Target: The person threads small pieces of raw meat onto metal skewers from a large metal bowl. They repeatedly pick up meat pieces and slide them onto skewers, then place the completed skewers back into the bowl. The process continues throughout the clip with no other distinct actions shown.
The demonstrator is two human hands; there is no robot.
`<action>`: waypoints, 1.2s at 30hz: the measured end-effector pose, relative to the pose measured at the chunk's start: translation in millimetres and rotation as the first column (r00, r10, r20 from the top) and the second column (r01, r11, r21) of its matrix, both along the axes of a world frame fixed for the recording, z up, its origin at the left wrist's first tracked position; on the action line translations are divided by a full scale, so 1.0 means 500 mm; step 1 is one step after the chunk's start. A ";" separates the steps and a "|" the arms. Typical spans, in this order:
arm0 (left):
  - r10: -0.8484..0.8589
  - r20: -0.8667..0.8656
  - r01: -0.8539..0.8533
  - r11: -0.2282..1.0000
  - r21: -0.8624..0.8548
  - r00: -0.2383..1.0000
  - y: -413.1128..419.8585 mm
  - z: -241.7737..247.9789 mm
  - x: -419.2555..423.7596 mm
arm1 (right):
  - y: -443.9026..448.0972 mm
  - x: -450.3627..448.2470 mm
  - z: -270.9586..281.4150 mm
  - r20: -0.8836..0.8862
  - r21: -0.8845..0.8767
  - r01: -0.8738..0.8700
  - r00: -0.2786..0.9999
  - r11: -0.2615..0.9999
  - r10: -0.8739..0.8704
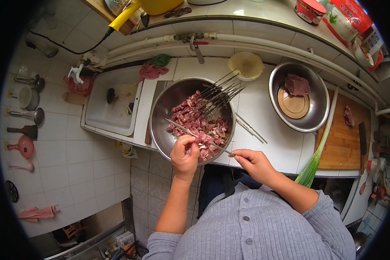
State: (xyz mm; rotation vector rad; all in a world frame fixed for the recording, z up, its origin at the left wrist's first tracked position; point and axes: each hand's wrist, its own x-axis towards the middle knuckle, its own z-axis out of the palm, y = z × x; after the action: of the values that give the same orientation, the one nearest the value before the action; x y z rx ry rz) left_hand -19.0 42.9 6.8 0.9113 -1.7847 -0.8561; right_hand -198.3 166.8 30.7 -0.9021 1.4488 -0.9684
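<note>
Over a large stainless steel bowl [158, 136], my right hand [252, 162] grips the near end of a metal skewer [223, 149]. Pieces of raw meat [202, 137] are threaded along it, and its pointed tip shows to the upper left. With fingers pinched at the meat on the skewer, my left hand [186, 156] is above the bowl's near edge. Inside the bowl lies a heap of cut raw meat mixed with pale slices [219, 128]. Several loaded skewers [219, 97] rest in the bowl, their bare ends leaning over the far right rim.
Bare metal skewers [252, 128] lie right of the bowl. Beyond stand a small bowl [246, 66] and a steel basin [318, 113] with a meat chunk [297, 85]. A scallion [326, 130], cutting board [341, 146] and cleaver [362, 139] are rightward; a sink [97, 97] is left.
</note>
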 end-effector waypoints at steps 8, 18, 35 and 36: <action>-0.051 0.352 -0.098 0.914 0.394 0.935 -0.081 -0.071 0.098 | -0.002 -0.018 -0.030 0.103 -0.026 0.117 0.988 0.993 -0.114; -0.317 0.878 0.062 0.947 0.317 0.358 -0.081 -0.150 0.100 | 0.033 -0.038 -0.036 0.033 0.110 0.084 0.996 0.990 -0.088; 0.089 -0.102 0.008 0.715 0.699 0.991 -0.069 -0.049 0.066 | 0.067 -0.029 -0.050 -0.176 0.079 -0.033 0.983 0.996 0.046; 0.085 -0.112 0.014 0.734 0.679 0.990 -0.067 -0.047 0.065 | 0.065 -0.029 -0.048 -0.178 0.093 -0.033 0.983 0.995 0.049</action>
State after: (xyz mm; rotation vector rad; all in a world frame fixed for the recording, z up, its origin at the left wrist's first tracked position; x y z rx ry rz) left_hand 13.2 9.2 -16.6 1.3029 -1.3177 -1.5638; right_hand -212.7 199.2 6.8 -0.9694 1.6072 -0.8006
